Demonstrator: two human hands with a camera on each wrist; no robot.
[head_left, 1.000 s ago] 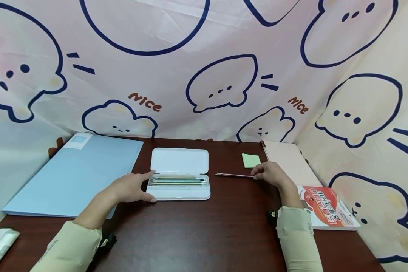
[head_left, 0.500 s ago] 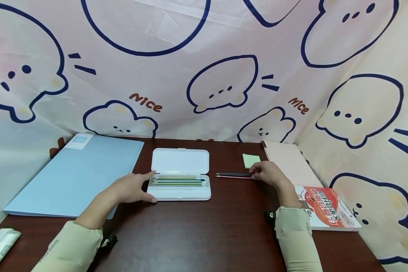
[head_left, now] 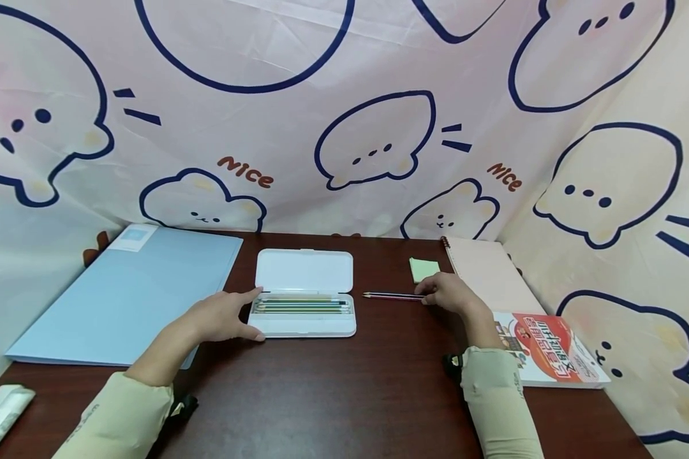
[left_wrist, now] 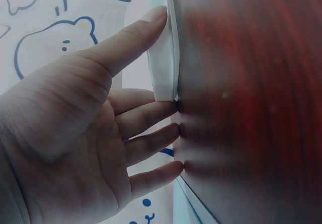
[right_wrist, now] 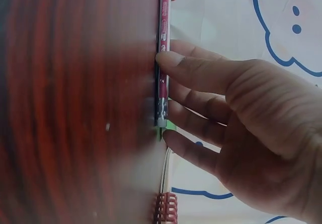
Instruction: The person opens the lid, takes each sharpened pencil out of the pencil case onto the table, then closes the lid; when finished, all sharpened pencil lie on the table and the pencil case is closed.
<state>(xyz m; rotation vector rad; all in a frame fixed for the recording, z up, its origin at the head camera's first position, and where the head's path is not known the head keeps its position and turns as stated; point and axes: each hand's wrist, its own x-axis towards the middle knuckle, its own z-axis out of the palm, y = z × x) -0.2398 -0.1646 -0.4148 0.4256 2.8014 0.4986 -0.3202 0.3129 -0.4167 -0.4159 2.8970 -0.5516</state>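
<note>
An open white pencil case (head_left: 303,329) with several pencils (head_left: 301,306) in its tray lies mid-table, lid folded back. My left hand (head_left: 221,317) holds it by its left end, thumb (left_wrist: 156,16) on the near side and index finger at the far corner. To the right of the case, my right hand (head_left: 450,293) pinches the eraser-end half of two pencils (head_left: 390,296), one dark and one red, lying side by side with their tips toward the case. The right wrist view shows the thumb on the red pencil (right_wrist: 163,85); the dark one is mostly hidden behind it.
A large blue folder (head_left: 149,287) covers the table's left. Green sticky notes (head_left: 423,269), a spiral notebook (head_left: 488,271) and a red-and-white book (head_left: 557,354) sit at the right. A pale, long object (head_left: 2,411) lies at the near left corner. Patterned cloth surrounds the table.
The right hand has shifted slightly left. The dark and red pencils, showing a small gap half a second ago, now lie close together. My left hand and the case have stayed put.
</note>
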